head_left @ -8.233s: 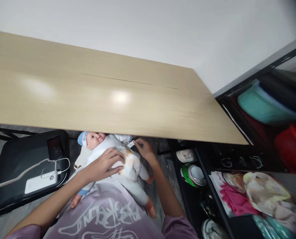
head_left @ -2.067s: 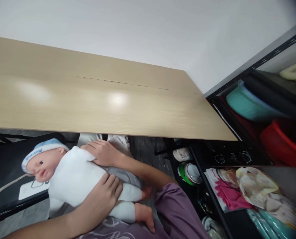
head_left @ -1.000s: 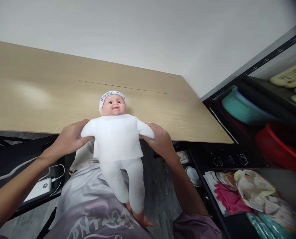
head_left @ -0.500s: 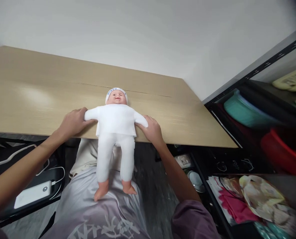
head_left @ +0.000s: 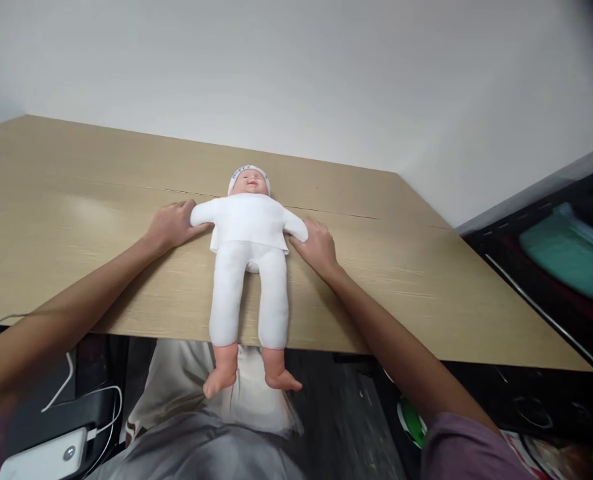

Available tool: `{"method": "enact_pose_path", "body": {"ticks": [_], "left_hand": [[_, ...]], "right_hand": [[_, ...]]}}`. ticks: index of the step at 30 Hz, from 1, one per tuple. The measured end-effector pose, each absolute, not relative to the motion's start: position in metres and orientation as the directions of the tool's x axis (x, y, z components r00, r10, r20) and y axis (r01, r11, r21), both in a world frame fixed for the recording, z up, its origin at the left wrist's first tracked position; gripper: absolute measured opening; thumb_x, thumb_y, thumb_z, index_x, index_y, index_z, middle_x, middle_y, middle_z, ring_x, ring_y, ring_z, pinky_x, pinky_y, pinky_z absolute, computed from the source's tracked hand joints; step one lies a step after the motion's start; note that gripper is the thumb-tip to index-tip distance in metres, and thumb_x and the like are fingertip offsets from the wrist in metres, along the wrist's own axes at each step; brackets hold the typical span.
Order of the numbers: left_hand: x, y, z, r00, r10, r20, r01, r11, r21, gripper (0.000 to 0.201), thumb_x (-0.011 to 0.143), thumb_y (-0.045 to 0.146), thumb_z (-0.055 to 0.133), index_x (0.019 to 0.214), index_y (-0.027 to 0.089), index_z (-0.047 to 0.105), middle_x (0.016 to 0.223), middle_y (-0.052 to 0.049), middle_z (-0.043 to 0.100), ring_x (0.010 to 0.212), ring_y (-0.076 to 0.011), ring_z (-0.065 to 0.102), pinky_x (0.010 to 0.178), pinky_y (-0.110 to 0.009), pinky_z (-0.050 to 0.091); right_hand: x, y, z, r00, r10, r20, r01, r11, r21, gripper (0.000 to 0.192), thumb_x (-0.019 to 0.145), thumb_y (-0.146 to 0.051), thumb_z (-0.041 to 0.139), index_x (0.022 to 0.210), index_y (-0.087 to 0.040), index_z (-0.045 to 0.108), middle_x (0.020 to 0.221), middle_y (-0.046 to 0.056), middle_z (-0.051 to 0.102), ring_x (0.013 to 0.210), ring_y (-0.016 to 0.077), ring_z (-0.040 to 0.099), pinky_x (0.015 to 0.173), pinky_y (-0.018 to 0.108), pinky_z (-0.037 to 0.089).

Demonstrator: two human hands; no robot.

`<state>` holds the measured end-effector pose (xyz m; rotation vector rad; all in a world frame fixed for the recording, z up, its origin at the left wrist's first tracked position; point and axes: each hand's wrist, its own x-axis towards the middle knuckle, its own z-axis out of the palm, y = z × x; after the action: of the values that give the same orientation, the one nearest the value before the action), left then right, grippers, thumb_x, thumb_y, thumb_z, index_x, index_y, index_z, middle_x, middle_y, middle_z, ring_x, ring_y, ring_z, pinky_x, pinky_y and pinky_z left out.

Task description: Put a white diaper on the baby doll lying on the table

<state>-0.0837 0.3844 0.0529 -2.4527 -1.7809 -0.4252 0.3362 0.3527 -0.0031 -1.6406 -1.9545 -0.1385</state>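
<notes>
My left hand and right hand each pinched one white sleeve of a doll between thumb and fingers. The doll was face-up on, or just above, the wooden table, head far, both feet overhanging the near edge. With that overhang, I judged, a nearward tug could have tipped it off. I counted one doll, one table and, near left, one white power bank.
</notes>
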Motion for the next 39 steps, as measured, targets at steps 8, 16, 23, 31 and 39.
{"method": "enact_pose_path", "body": {"ticks": [8, 16, 23, 31, 39], "left_hand": [[-0.085, 0.454, 0.047, 0.269, 0.887, 0.375, 0.948, -0.312, 0.057, 0.075, 0.096, 0.085, 0.056, 0.120, 0.016, 0.073, 0.114, -0.022, 0.081, 0.107, -0.0430, 0.076, 0.090, -0.045, 0.051], [-0.082, 0.532, 0.038, 0.265, 0.858, 0.440, 0.957, -0.289, -0.014, 0.073, 0.097, 0.084, 0.056, 0.118, 0.017, 0.074, 0.114, -0.021, 0.081, 0.106, -0.0410, 0.074, 0.090, -0.044, 0.047], [-0.079, 0.566, 0.034, 0.236, 0.880, 0.412, 0.951, -0.296, 0.087, 0.085, 0.094, 0.092, 0.055, 0.125, 0.015, 0.074, 0.117, -0.022, 0.079, 0.112, -0.0444, 0.071, 0.096, -0.049, 0.047], [-0.126, 0.547, 0.030, 0.397, 0.808, 0.435, 0.861, -0.492, 0.127, 0.086, 0.101, 0.088, 0.052, 0.158, 0.025, 0.068, 0.139, -0.018, 0.078, 0.133, -0.0428, 0.066, 0.123, -0.056, 0.035], [-0.133, 0.538, 0.031, 0.356, 0.862, 0.362, 0.848, -0.461, 0.263, 0.095, 0.100, 0.077, 0.058, 0.173, 0.016, 0.053, 0.155, -0.021, 0.071, 0.140, -0.0420, 0.060, 0.125, -0.054, 0.038]], "right_hand": [[0.341, 0.422, -0.003, -0.133, 0.811, 0.570, 0.921, 0.314, -0.231, 0.035, 0.101, -0.039, 0.067, 0.128, -0.018, 0.073, 0.121, 0.019, 0.079, 0.114, 0.0401, 0.068, 0.099, 0.052, 0.057], [0.343, 0.492, -0.005, -0.113, 0.818, 0.564, 0.923, 0.296, -0.245, 0.037, 0.104, -0.044, 0.066, 0.131, -0.019, 0.070, 0.125, 0.020, 0.078, 0.117, 0.0420, 0.067, 0.105, 0.057, 0.057], [0.351, 0.533, -0.008, -0.156, 0.830, 0.536, 0.901, 0.342, -0.268, 0.053, 0.108, -0.065, 0.060, 0.136, -0.021, 0.069, 0.131, 0.020, 0.078, 0.119, 0.0429, 0.067, 0.108, 0.060, 0.055], [0.380, 0.517, -0.010, -0.225, 0.840, 0.493, 0.850, 0.417, -0.323, 0.081, 0.106, -0.086, 0.052, 0.151, -0.019, 0.063, 0.142, 0.022, 0.073, 0.127, 0.0424, 0.063, 0.114, 0.059, 0.049], [0.378, 0.509, -0.005, -0.224, 0.852, 0.473, 0.865, 0.398, -0.307, 0.073, 0.106, -0.070, 0.059, 0.156, -0.017, 0.059, 0.150, 0.023, 0.070, 0.133, 0.0419, 0.060, 0.118, 0.059, 0.047]]}}
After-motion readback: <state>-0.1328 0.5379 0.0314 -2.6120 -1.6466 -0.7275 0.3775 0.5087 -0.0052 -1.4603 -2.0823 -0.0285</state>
